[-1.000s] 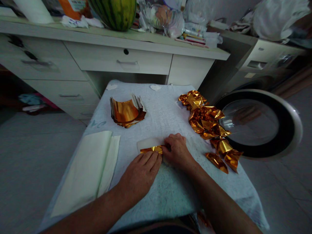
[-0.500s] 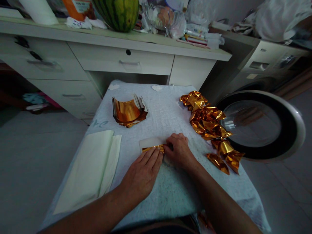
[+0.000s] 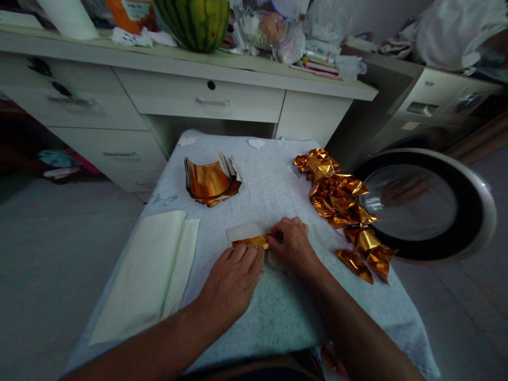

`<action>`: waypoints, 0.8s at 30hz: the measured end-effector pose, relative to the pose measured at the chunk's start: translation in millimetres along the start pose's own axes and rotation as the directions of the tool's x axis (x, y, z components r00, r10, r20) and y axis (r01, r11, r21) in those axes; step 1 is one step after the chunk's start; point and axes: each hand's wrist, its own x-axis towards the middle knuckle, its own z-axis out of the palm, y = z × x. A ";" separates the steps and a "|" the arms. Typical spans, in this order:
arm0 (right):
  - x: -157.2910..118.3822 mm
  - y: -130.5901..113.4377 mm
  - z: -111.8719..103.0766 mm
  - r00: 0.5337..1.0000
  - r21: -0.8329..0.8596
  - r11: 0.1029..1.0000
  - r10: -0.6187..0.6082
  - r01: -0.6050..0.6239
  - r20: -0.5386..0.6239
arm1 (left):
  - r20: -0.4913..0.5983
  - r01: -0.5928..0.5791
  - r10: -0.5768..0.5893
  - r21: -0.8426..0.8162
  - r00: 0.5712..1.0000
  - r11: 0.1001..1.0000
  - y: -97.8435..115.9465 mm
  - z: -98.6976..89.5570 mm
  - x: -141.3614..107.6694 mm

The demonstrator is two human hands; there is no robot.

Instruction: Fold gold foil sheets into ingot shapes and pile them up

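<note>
A narrow strip of gold foil paper [image 3: 251, 242] lies on a pale translucent sheet [image 3: 242, 231] at the middle of the cloth-covered table. My left hand [image 3: 234, 275] has its fingers together and bent at the foil's near edge; the thumb is hidden. The right end of the strip is pinched between the thumb and fingers of my right hand [image 3: 291, 243]. Behind my hands sits a curved stack of gold foil sheets [image 3: 210, 180]. Off to the right is a heap of folded gold foil pieces [image 3: 337, 196], several of them crumpled together.
Folded pale green paper [image 3: 146, 275] lies at the table's left side. An open washing machine door [image 3: 420, 203] stands close by the right edge. Beyond the table, a white drawer counter [image 3: 206, 100] carries a watermelon [image 3: 194, 24] and plastic bags.
My left fingers have drawn back slightly and bent at the foil's near edge, so more of the gold strip shows. My right hand keeps its pinch at the right end.
</note>
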 end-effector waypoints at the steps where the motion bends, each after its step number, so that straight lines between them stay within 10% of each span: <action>1: -0.2 -0.1 -0.4 1.000 0.004 1.000 0.006 -0.006 -0.002 | 0.007 0.027 -0.026 -0.029 1.000 0.999 -0.2 -1.1 1.1; 24: -3.0 0.7 2.2 0.995 0.005 1.000 0.012 -0.012 -0.099 | -0.049 -0.021 0.017 -0.081 0.999 0.996 -3.2 7.4 2.4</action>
